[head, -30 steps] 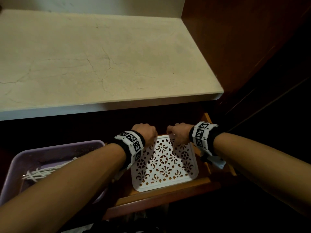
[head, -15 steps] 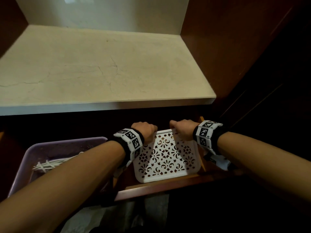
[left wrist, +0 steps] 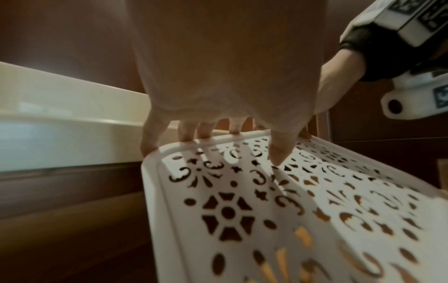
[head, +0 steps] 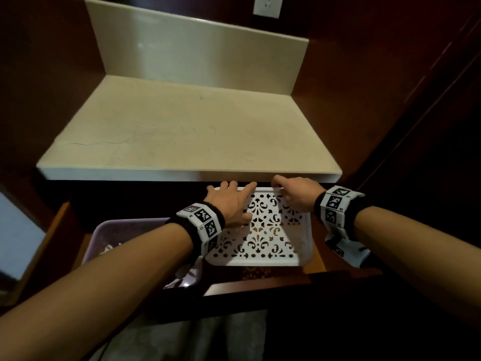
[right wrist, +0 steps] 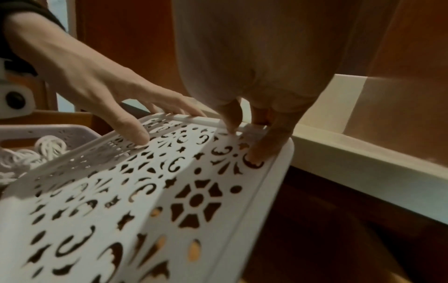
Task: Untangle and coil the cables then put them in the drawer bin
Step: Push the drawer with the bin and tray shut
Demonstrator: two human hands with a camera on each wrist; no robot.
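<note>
Resting left hand (head: 229, 204) grip spread flat on white lid (head: 263, 241), right hand (head: 296, 194) grip curled over lid's far edge

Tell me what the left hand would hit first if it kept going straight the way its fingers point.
Probably the dark recess under the stone counter's front edge. The left hand lies on the white patterned lid, fingers over its far rim. Depth is unclear.

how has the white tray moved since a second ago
Yes. The far edge of the white tray was level with the far rim of the purple bin; now it sits well beyond, near the counter edge.
</note>
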